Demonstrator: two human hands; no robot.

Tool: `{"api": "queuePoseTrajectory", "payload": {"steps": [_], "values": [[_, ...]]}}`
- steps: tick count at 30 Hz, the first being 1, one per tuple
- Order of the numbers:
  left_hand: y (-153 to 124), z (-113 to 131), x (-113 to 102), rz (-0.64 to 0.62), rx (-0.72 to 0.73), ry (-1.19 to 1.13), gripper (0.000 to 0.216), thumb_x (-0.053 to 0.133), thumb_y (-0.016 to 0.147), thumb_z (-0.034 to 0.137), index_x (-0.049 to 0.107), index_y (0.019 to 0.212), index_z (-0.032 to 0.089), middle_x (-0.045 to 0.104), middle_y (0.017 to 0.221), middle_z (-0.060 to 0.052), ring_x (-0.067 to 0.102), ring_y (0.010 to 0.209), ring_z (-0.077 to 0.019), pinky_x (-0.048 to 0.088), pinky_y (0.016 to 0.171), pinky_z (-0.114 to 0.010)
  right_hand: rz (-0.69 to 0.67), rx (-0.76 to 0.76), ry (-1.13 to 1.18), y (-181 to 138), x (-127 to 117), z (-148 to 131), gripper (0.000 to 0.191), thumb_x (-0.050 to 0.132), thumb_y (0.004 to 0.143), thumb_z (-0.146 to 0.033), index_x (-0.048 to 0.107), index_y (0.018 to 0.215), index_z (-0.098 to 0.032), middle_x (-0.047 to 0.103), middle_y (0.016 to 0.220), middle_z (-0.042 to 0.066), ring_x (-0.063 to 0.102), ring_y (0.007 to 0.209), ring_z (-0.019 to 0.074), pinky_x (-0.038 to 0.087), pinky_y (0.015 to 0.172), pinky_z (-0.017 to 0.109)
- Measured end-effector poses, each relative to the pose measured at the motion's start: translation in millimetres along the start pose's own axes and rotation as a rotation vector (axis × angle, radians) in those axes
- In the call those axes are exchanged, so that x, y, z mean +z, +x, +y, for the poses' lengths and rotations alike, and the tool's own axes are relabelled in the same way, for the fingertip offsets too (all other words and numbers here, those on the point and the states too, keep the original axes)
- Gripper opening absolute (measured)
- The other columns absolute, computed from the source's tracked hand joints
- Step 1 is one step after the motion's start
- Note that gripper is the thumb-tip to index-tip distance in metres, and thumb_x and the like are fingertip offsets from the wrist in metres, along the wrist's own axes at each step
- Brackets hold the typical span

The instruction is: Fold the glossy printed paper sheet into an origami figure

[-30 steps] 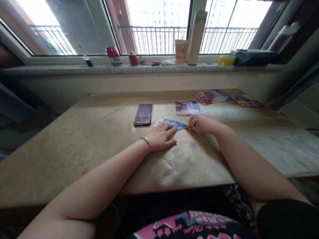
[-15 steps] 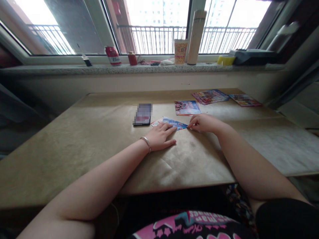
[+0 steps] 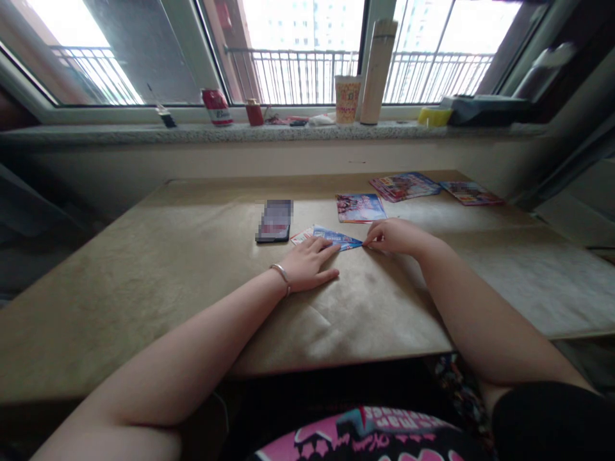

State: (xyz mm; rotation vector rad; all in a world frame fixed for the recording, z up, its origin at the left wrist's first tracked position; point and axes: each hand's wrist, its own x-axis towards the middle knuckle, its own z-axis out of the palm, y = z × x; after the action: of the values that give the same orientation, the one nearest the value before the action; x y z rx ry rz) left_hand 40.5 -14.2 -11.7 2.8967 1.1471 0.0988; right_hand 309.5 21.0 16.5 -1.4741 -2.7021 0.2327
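A folded sheet of printed paper (image 3: pixel 344 239), blue with a white and red end, lies on the table and narrows to a point at its right. My left hand (image 3: pixel 310 264) rests flat over its near left part, fingers spread, with a metal bangle at the wrist. At the pointed tip, my right hand (image 3: pixel 387 237) pinches the paper between thumb and fingertips. Just beyond the paper is a square printed sheet or small stack (image 3: pixel 360 208). A phone (image 3: pixel 275 221) with a blurred screen lies to the left of it.
More printed sheets (image 3: pixel 405 186) lie at the table's back right, with another printed stack (image 3: pixel 471 193) beside them. On the windowsill stand a red can (image 3: pixel 216 107), a red bottle (image 3: pixel 254 113), a patterned cup (image 3: pixel 346 100) and a tall flask (image 3: pixel 378 72).
My right hand has shifted very slightly to the right at the paper's tip. The left hand stays in place on the paper.
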Motion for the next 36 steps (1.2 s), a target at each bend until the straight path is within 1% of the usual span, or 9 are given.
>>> {"api": "queuePoseTrajectory", "payload": {"steps": [6, 12, 16, 20, 23, 26, 28, 31, 36], "values": [[-0.3, -0.9, 0.6, 0.003, -0.001, 0.007, 0.068, 0.036, 0.091, 0.061, 0.035, 0.146, 0.02, 0.04, 0.145, -0.011, 0.036, 0.133, -0.0285, 0.023, 0.115, -0.041, -0.001, 0.027, 0.045, -2.4, -0.3, 2.5, 0.024, 0.058, 0.08, -0.021, 0.077, 0.094, -0.026, 0.073, 0.096, 0.001, 0.065, 0.079, 0.0147, 0.047, 0.074, 0.023], [0.2, 0.5, -0.6, -0.002, -0.003, 0.009, 0.067, 0.036, 0.092, 0.06, 0.035, 0.145, 0.02, 0.04, 0.145, -0.011, 0.037, 0.132, -0.0283, 0.024, 0.114, -0.041, -0.002, 0.062, -0.108, -4.1, -4.6, -7.6, 0.024, 0.056, 0.081, -0.025, 0.077, 0.092, -0.03, 0.073, 0.101, -0.001, 0.065, 0.083, 0.0163, 0.046, 0.072, 0.024], [0.0, 0.1, -0.8, -0.006, -0.005, 0.011, 0.068, 0.036, 0.091, 0.06, 0.035, 0.146, 0.02, 0.04, 0.145, -0.011, 0.037, 0.132, -0.0287, 0.025, 0.114, -0.041, -0.013, 0.055, -0.106, -4.3, -5.8, -6.7, 0.024, 0.056, 0.079, -0.024, 0.077, 0.091, -0.028, 0.073, 0.1, 0.0, 0.065, 0.085, 0.0166, 0.046, 0.074, 0.024], [-0.6, 0.1, -0.4, 0.001, -0.004, 0.015, 0.067, 0.036, 0.091, 0.061, 0.035, 0.145, 0.021, 0.04, 0.145, -0.01, 0.037, 0.132, -0.0284, 0.024, 0.115, -0.041, -0.001, 0.114, -0.051, -5.3, -4.8, -3.5, 0.026, 0.056, 0.079, -0.024, 0.076, 0.095, -0.027, 0.075, 0.089, 0.0, 0.065, 0.077, 0.0152, 0.045, 0.07, 0.023], [-0.2, 1.2, -1.2, 0.006, -0.003, 0.015, 0.066, 0.036, 0.091, 0.061, 0.036, 0.145, 0.021, 0.041, 0.144, -0.01, 0.037, 0.132, -0.0281, 0.024, 0.115, -0.041, 0.027, 0.111, -0.039, -6.1, -5.1, -8.2, 0.029, 0.055, 0.081, -0.025, 0.074, 0.102, -0.029, 0.075, 0.089, -0.001, 0.064, 0.073, 0.0142, 0.044, 0.067, 0.023], [0.7, 1.8, -2.1, 0.007, 0.003, 0.012, 0.066, 0.035, 0.092, 0.06, 0.036, 0.145, 0.022, 0.042, 0.144, -0.01, 0.038, 0.131, -0.028, 0.025, 0.114, -0.041, 0.027, 0.041, -0.085, -6.6, -6.3, -15.8, 0.028, 0.054, 0.081, -0.026, 0.075, 0.1, -0.029, 0.074, 0.099, 0.0, 0.065, 0.08, 0.0154, 0.044, 0.071, 0.024], [1.0, 1.2, -1.5, 0.01, 0.009, 0.008, 0.066, 0.035, 0.092, 0.06, 0.036, 0.145, 0.022, 0.042, 0.144, -0.009, 0.038, 0.131, -0.0277, 0.026, 0.113, -0.041, 0.026, 0.024, -0.129, -7.0, -6.9, -19.5, 0.027, 0.053, 0.082, -0.027, 0.076, 0.096, -0.028, 0.073, 0.103, 0.0, 0.065, 0.085, 0.0169, 0.045, 0.073, 0.026], [0.9, -0.9, 1.2, 0.034, 0.023, 0.006, 0.065, 0.035, 0.092, 0.06, 0.034, 0.146, 0.024, 0.042, 0.143, -0.008, 0.038, 0.131, -0.027, 0.026, 0.113, -0.041, 0.03, 0.041, -0.162, -7.0, -6.9, -21.1, 0.027, 0.053, 0.081, -0.027, 0.076, 0.095, -0.027, 0.073, 0.103, 0.001, 0.065, 0.086, 0.0181, 0.046, 0.073, 0.027], [0.2, -4.5, 4.7, 0.069, 0.04, -0.011, 0.062, 0.037, 0.091, 0.06, 0.035, 0.145, 0.028, 0.042, 0.144, -0.006, 0.037, 0.131, -0.0269, 0.025, 0.114, -0.042, -0.009, 0.045, -0.117, -4.4, -5.5, -15.4, 0.03, 0.052, 0.08, -0.022, 0.076, 0.097, -0.026, 0.073, 0.104, 0.002, 0.065, 0.088, 0.0176, 0.046, 0.08, 0.025]]}}
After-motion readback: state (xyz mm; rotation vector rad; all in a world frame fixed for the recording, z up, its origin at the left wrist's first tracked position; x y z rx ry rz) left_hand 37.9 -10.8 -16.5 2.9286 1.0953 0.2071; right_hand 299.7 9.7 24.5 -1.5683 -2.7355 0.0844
